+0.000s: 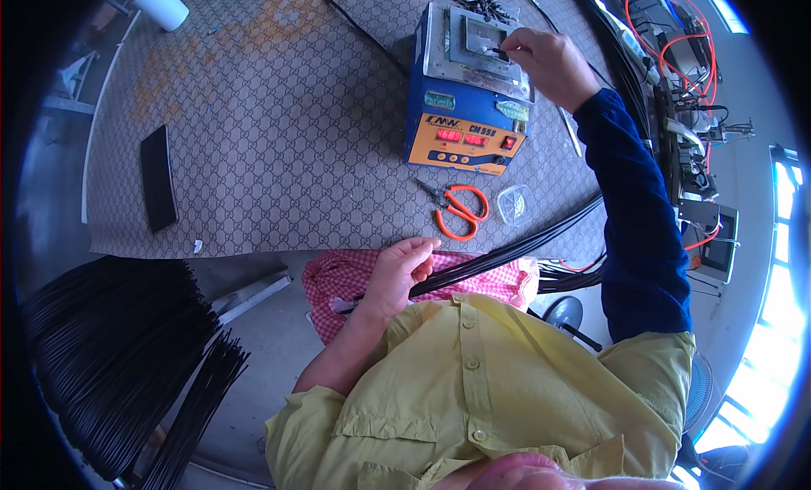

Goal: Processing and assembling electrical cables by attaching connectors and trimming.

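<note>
A solder pot with a blue body, orange front and lit red display stands on the patterned table. My right hand, in a dark blue sleeve, is over its metal top. Thumb and fingers pinch a small black cable end at the edge of the square silvery bath. My left hand is curled at the table's near edge, thumb against the fingers; what it holds, if anything, is hidden. Beside it, a bundle of black cables runs across my lap. Orange-handled scissors lie before the pot.
A small clear dish sits right of the scissors. Black cut pieces are heaped behind the pot. A black phone and a white cup are at left. Thick black cable bundles hang lower left; wired equipment lines the right.
</note>
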Motion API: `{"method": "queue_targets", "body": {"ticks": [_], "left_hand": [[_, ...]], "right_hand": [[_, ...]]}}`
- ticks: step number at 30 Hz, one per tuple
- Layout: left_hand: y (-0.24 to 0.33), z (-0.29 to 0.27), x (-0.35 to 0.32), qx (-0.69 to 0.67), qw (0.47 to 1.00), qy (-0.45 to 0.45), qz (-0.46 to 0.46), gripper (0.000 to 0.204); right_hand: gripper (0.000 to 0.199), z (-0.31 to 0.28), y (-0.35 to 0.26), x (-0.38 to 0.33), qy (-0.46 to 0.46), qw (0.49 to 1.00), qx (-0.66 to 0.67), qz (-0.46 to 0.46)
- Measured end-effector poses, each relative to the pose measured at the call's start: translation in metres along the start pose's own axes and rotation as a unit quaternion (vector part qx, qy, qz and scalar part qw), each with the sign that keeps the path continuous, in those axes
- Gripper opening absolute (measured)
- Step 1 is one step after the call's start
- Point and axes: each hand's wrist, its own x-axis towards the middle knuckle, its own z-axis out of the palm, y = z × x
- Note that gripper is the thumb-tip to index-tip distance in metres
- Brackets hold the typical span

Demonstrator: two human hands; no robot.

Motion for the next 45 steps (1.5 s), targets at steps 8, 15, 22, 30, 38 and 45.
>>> {"method": "queue_targets", "body": {"ticks": [8, 15, 22, 30, 38, 45], "left_hand": [[-0.001, 0.000, 0.000, 0.002, 1.000, -0.007, 0.007, 0.020], [0.005, 0.006, -0.014, 0.022, 1.000, -0.014, -0.011, 0.017], [0.026, 0.046, -0.014, 0.101, 0.981, -0.035, 0.164, 0.015], [0.043, 0.095, -0.009, 0.142, 0.936, -0.036, 0.321, 0.021], [0.034, 0.103, -0.008, 0.080, 0.938, -0.115, 0.317, 0.019], [0.032, 0.095, -0.013, 0.034, 0.955, -0.034, 0.291, 0.018]], "right_hand": [[0.011, -0.001, -0.001, -0.002, 0.022, 1.000, 0.009, -0.018], [0.016, -0.016, -0.020, -0.034, 0.052, 0.958, 0.262, 0.105], [0.016, -0.009, -0.074, -0.113, 0.043, 0.668, 0.708, 0.225], [0.008, 0.018, -0.105, -0.160, 0.069, 0.558, 0.799, 0.214], [0.009, 0.027, -0.120, -0.173, 0.095, 0.525, 0.820, 0.206], [0.012, 0.032, -0.123, -0.178, 0.070, 0.597, 0.757, 0.256]]}}
